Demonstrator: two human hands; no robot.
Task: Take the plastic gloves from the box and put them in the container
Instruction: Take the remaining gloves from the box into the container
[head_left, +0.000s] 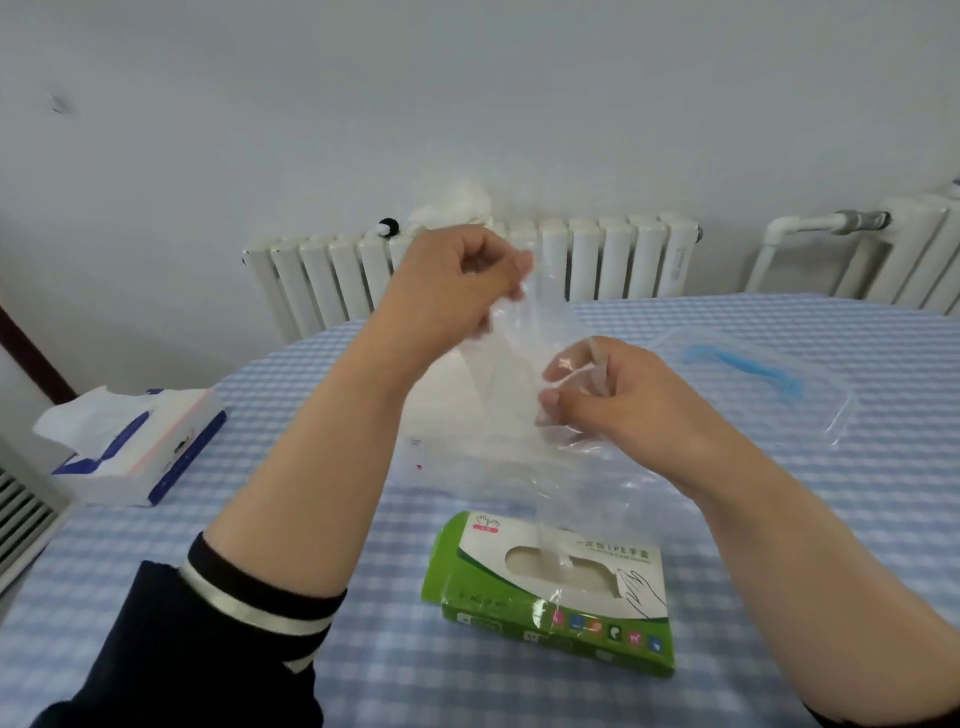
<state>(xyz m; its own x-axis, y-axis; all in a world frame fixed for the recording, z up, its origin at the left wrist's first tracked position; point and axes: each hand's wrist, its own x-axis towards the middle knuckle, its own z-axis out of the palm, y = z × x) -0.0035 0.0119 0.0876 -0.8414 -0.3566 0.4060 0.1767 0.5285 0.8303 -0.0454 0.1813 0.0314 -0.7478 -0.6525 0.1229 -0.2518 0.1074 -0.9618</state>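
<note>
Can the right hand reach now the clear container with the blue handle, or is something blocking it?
Probably yes. The container sits on the table just beyond the right hand with nothing between them, but that hand's fingers pinch a plastic glove, also held by the left hand.

A glove box (556, 587) lies on the table (779, 571) nearest the viewer, a tissue pack (135, 447) far to its left, a lidded container (753, 384) behind to its right, radiators (467, 270) beyond.
</note>
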